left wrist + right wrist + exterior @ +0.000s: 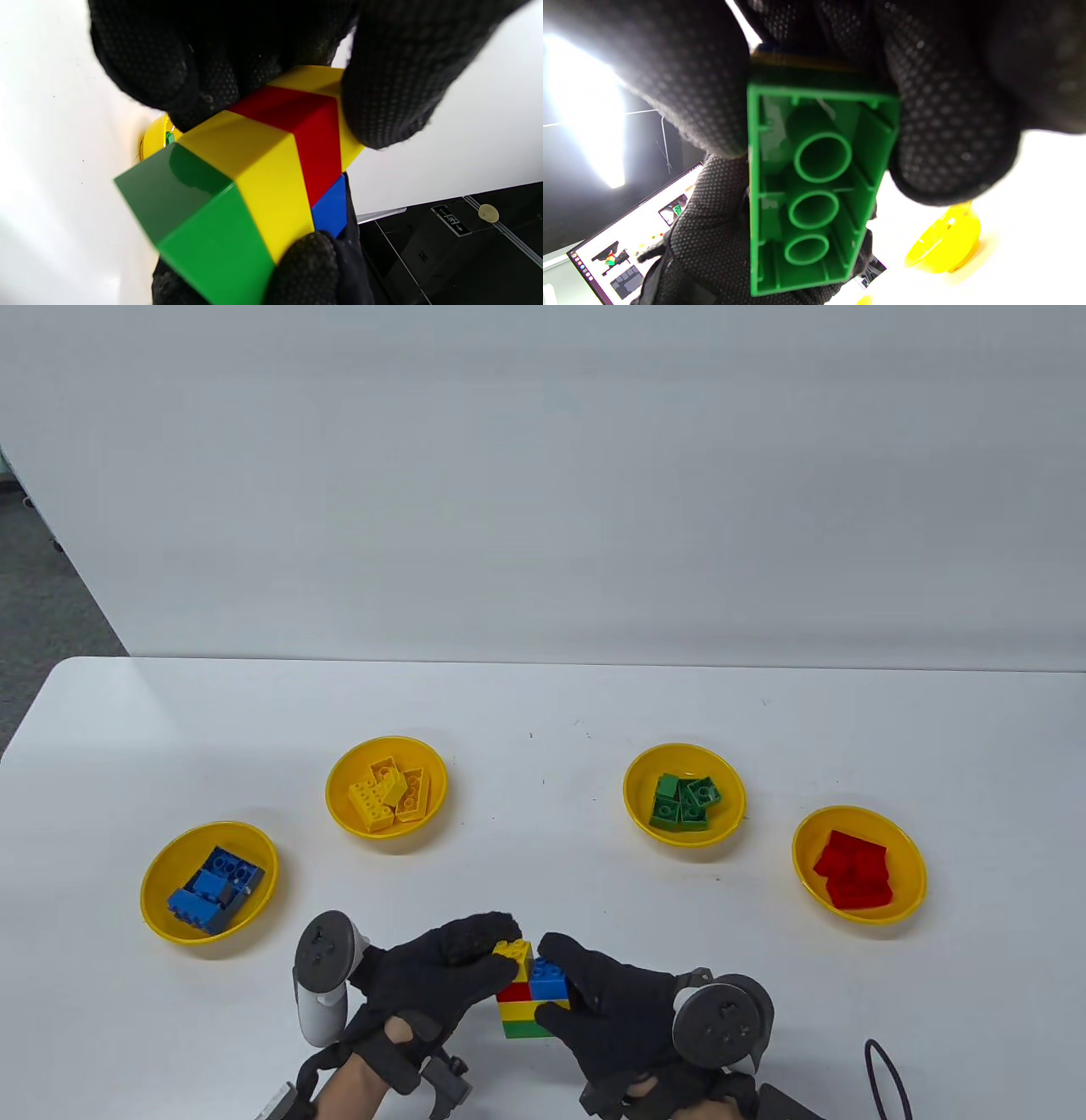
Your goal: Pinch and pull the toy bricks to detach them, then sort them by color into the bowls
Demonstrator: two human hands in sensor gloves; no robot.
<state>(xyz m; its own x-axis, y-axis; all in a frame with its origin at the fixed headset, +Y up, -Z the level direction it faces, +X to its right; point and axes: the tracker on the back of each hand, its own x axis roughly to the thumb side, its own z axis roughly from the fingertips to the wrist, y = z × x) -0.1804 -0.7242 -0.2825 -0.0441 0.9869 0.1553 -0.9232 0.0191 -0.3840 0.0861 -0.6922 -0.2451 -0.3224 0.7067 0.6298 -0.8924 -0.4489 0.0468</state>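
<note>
Left hand (441, 967) pinches the top yellow brick (514, 957); right hand (607, 1010) grips the brick stack (530, 997), bracing it for detachment.

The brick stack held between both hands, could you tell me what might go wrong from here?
1. The left hand pinches the top yellow brick beside the blue brick; the pull may lift both.
2. The right hand grips the brick stack in the air, its green brick underside exposed; a slipping grip could drop it.
</note>
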